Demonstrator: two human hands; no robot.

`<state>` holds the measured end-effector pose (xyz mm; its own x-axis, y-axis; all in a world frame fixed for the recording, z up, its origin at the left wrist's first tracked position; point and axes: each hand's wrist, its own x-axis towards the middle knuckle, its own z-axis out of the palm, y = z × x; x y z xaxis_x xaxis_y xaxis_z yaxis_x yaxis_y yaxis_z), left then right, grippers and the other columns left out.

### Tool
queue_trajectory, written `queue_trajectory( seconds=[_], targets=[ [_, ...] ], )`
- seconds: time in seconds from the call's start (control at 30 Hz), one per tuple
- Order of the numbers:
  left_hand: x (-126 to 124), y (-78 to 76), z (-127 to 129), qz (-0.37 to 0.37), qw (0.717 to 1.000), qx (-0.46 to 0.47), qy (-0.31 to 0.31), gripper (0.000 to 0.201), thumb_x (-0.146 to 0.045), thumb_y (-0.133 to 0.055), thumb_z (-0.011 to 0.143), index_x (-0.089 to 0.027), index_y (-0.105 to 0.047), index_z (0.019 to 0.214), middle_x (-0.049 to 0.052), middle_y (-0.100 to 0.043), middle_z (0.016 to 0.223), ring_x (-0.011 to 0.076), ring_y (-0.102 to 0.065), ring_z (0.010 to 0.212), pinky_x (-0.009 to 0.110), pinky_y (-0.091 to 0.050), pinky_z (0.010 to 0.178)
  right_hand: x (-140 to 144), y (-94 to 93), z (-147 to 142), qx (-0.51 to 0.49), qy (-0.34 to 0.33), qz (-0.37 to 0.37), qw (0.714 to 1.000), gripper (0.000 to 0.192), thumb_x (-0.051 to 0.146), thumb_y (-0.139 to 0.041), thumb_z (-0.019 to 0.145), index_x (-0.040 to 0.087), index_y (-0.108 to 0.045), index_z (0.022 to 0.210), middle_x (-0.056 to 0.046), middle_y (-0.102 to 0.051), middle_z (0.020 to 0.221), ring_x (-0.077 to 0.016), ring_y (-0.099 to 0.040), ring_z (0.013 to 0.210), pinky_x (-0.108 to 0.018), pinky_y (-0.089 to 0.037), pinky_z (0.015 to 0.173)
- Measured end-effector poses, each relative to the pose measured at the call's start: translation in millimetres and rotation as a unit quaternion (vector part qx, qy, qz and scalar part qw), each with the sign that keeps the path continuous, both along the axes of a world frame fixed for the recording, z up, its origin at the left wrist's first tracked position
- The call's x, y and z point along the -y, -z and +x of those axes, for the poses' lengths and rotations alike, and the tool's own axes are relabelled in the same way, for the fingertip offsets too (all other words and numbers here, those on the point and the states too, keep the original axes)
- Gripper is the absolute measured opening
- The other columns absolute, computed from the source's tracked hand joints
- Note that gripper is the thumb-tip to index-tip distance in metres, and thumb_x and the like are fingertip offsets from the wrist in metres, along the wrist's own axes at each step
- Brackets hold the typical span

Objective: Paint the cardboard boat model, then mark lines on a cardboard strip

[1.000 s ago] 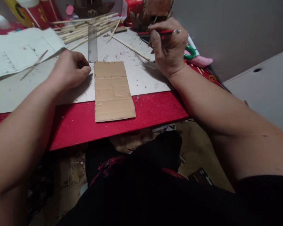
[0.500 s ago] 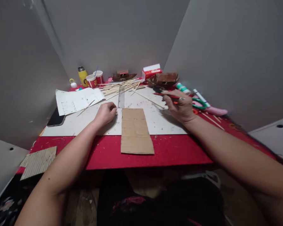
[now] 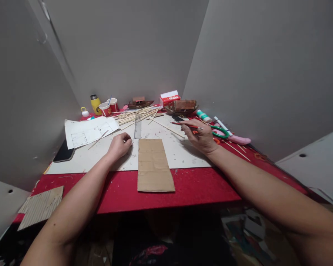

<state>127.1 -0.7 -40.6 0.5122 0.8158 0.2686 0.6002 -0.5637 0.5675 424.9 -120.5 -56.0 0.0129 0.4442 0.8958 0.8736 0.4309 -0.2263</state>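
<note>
My left hand (image 3: 120, 145) rests on the white board (image 3: 155, 130), its fingers curled closed. What they hold, if anything, is hidden. Between my hands a rectangular piece of cardboard (image 3: 154, 166) lies flat, partly on the board and partly over the red cloth (image 3: 199, 186). A clear ruler (image 3: 138, 127) lies just beyond its far edge. My right hand (image 3: 201, 136), raised a little at the right of the board, is closed around a slim red pencil (image 3: 180, 123) that points left. One thin wooden stick (image 3: 169, 128) lies beside that hand.
Behind is a pile of wooden sticks (image 3: 137, 113), with two model boats (image 3: 183, 106), paper cups (image 3: 104, 109) and a yellow bottle (image 3: 95, 105). A drawn sheet (image 3: 86, 131) and phone (image 3: 63, 153) lie left. Green-handled scissors (image 3: 223, 130) lie right; corrugated cardboard (image 3: 41, 207) sits front left.
My view has tilted up and turned slightly right, so everything sits lower and further left. Both hands keep nearly the same pose, with the pencil still in my right hand.
</note>
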Motion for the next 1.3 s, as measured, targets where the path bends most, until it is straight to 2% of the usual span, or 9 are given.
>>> queue_trajectory(
  seconds=[0.43, 0.6, 0.83, 1.07, 1.2, 1.3],
  targets=[
    [-3, 4.8, 0, -0.012, 1.000, -0.017, 0.011, 0.014, -0.022, -0.055, 0.082, -0.020, -0.069, 0.086, 0.010, -0.074, 0.092, 0.0244, -0.067, 0.081, 0.035, -0.049, 0.077, 3, 4.7, 1, -0.014, -0.019, -0.023, 0.999, 0.016, 0.025, -0.058, 0.092, 0.027, -0.070, 0.102, -0.006, -0.073, 0.083, -0.0235, -0.070, 0.072, -0.041, -0.057, 0.065],
    [-2, 7.6, 0, -0.014, 1.000, -0.024, 0.006, 0.016, -0.020, -0.056, 0.084, -0.018, -0.070, 0.089, 0.009, -0.074, 0.090, 0.0221, -0.066, 0.080, 0.032, -0.048, 0.076, 5, 2.7, -1, -0.013, -0.030, -0.018, 0.999, 0.016, 0.022, -0.059, 0.091, 0.026, -0.070, 0.103, -0.005, -0.073, 0.080, -0.0225, -0.070, 0.072, -0.039, -0.057, 0.066],
    [-3, 10.9, 0, -0.006, 1.000, -0.028, -0.005, 0.017, -0.018, -0.057, 0.085, -0.016, -0.072, 0.093, 0.008, -0.074, 0.091, 0.0201, -0.066, 0.080, 0.029, -0.046, 0.075, 8, -3.4, -6, -0.003, -0.046, -0.016, 0.999, 0.015, 0.022, -0.058, 0.092, 0.024, -0.069, 0.102, -0.005, -0.073, 0.080, -0.0200, -0.070, 0.069, -0.033, -0.056, 0.061],
    [-4, 13.1, 0, -0.024, 0.998, -0.044, -0.036, 0.021, -0.022, -0.055, 0.088, -0.016, -0.071, 0.100, 0.008, -0.075, 0.096, 0.0189, -0.067, 0.085, 0.027, -0.046, 0.076, 10, -5.1, -9, -0.021, -0.050, -0.018, 0.998, 0.015, 0.022, -0.058, 0.093, 0.023, -0.069, 0.103, -0.006, -0.073, 0.081, -0.0206, -0.070, 0.071, -0.034, -0.056, 0.063],
    [-14, 4.9, 15, -0.038, 0.991, -0.091, -0.086, 0.028, -0.036, -0.053, 0.091, -0.015, -0.071, 0.094, 0.013, -0.075, 0.098, 0.0246, -0.068, 0.093, 0.030, -0.046, 0.077, 10, -8.8, -11, -0.034, -0.053, -0.018, 0.998, 0.015, 0.021, -0.058, 0.093, 0.022, -0.069, 0.104, -0.006, -0.073, 0.081, -0.0197, -0.070, 0.071, -0.033, -0.057, 0.065],
    [-28, -5.5, 36, -0.050, 0.981, -0.136, -0.129, 0.037, -0.049, -0.060, 0.085, -0.014, -0.070, 0.091, 0.021, -0.073, 0.103, 0.0327, -0.068, 0.099, 0.035, -0.046, 0.078, 11, -12.8, -13, -0.037, -0.061, -0.017, 0.997, 0.014, 0.021, -0.058, 0.093, 0.022, -0.069, 0.102, -0.005, -0.074, 0.081, -0.0188, -0.070, 0.071, -0.033, -0.057, 0.066]
  ],
)
